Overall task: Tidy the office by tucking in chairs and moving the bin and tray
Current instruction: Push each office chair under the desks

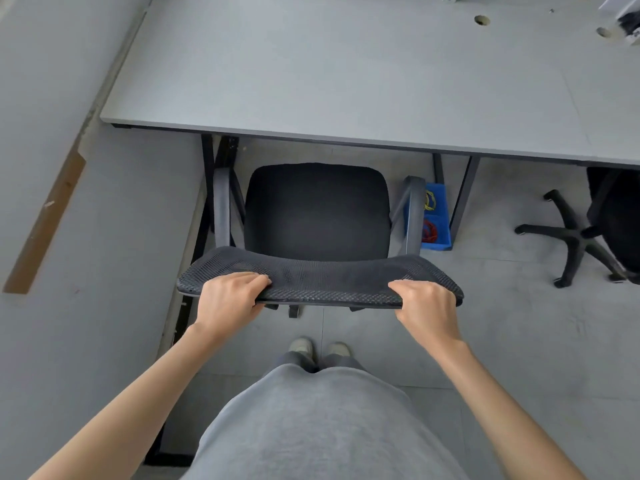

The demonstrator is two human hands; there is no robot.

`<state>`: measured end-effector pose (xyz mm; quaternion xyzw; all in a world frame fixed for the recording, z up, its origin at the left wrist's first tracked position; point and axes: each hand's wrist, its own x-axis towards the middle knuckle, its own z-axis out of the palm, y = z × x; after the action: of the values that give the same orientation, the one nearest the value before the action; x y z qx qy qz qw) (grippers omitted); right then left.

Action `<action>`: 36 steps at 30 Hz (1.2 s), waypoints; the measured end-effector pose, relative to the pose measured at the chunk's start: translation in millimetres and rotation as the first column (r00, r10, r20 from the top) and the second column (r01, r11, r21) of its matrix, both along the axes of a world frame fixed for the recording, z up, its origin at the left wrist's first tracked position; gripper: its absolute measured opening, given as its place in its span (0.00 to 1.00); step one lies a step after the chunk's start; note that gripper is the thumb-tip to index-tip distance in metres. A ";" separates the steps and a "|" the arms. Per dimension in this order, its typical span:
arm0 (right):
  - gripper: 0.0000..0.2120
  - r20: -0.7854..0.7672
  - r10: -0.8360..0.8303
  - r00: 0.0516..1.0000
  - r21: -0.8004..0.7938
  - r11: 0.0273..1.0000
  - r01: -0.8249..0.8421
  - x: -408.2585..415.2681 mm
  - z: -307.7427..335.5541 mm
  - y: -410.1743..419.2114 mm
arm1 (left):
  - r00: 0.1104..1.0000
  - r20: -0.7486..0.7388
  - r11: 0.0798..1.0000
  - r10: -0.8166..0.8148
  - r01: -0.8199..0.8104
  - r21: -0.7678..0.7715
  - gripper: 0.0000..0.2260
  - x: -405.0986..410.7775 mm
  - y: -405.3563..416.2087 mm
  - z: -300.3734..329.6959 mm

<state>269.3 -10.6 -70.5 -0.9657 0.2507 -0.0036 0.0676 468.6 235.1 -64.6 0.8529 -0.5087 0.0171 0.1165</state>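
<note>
A black office chair point(317, 213) with grey armrests stands in front of me, facing the grey desk point(346, 81). Its seat lies just short of the desk's front edge. My left hand point(230, 299) grips the left part of the mesh backrest's top edge point(325, 278). On the right part of that edge my right hand point(427, 304) holds on too. A blue tray point(440, 216) with yellow and red items sits on the floor under the desk, to the right of the chair, partly hidden by the armrest.
A second black chair point(588, 233) with a star base stands at the right, partly under the desk. A grey wall point(52, 168) runs along the left. Black desk legs point(211, 188) flank the chair. My feet point(320, 349) stand on the grey floor behind the chair.
</note>
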 end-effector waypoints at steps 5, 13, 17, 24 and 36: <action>0.15 0.042 -0.004 0.999 -0.008 1.000 0.005 -13.1 0.4 33.2 | 1.000 -0.009 1.000 -0.006 0.006 0.021 0.10 -5.5 20.6 -2.3; 0.14 0.083 -0.033 0.996 -0.039 0.999 0.036 0.6 -0.5 17.6 | 1.000 0.016 1.000 -0.012 0.012 0.016 0.16 12.4 2.0 1.3; 0.09 0.090 -0.025 0.996 -0.035 0.999 0.028 26.9 -3.4 -2.8 | 0.999 0.041 0.996 0.012 -0.016 0.088 0.08 39.1 -19.5 0.6; 0.08 0.086 -0.014 0.996 -0.067 0.998 0.019 73.8 -0.5 -44.9 | 0.999 0.038 0.995 0.027 -0.031 0.097 0.10 85.7 -64.7 2.4; 0.06 0.132 -0.001 0.991 -0.099 0.995 0.014 135.8 8.7 -176.5 | 0.994 0.046 0.991 0.100 -0.104 0.087 0.13 120.3 -178.1 -5.7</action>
<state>405.0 -187.2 -61.7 -0.9645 0.2489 -0.0801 0.0358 588.9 57.1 -70.3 0.8816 -0.4669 0.0181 0.0668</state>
